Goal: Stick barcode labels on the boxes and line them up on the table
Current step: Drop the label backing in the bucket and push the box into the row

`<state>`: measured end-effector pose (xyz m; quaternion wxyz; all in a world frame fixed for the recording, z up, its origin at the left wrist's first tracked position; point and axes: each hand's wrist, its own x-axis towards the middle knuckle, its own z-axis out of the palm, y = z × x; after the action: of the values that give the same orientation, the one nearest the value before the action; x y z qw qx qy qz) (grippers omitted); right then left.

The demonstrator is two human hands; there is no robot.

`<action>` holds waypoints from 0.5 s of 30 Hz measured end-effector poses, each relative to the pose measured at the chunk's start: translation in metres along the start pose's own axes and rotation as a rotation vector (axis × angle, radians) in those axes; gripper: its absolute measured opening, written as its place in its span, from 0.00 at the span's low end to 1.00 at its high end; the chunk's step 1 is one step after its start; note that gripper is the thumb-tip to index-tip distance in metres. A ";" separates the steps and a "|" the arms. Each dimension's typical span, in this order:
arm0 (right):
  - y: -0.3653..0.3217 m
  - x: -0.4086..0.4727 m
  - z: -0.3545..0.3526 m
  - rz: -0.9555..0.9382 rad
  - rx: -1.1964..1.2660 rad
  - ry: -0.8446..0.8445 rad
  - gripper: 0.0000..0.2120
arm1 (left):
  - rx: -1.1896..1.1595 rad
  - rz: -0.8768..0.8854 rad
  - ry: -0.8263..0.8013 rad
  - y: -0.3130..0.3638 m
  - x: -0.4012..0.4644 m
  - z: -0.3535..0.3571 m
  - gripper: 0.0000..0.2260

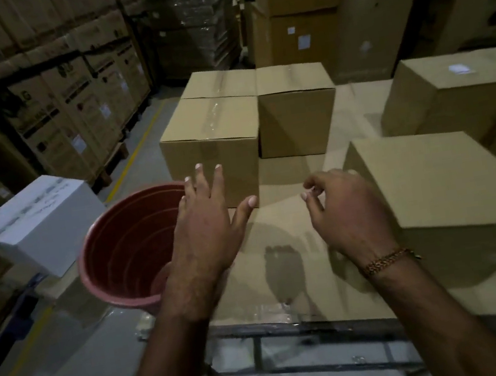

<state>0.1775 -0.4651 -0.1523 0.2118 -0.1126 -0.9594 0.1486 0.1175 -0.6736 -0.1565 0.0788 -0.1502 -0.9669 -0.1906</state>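
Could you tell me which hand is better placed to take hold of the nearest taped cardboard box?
Probably the left hand: fingers spread, right before the taped box. The right hand hovers farther right.

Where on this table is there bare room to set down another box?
Bare tabletop lies in front, between the left hand and right hand. Crowded: taped boxes behind, a big box at right.

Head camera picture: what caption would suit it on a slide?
Both hands, left and right, hover empty over a cardboard-covered table among plain brown boxes.
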 end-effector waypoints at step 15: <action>0.140 -0.022 -0.036 0.333 -0.304 -0.297 0.44 | -0.036 -0.048 -0.126 0.153 -0.038 0.083 0.37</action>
<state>0.2347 -0.3324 -0.1759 0.0219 -0.2762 -0.9595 0.0503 0.1944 -0.5163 -0.1874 0.0104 -0.1401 -0.9697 -0.2000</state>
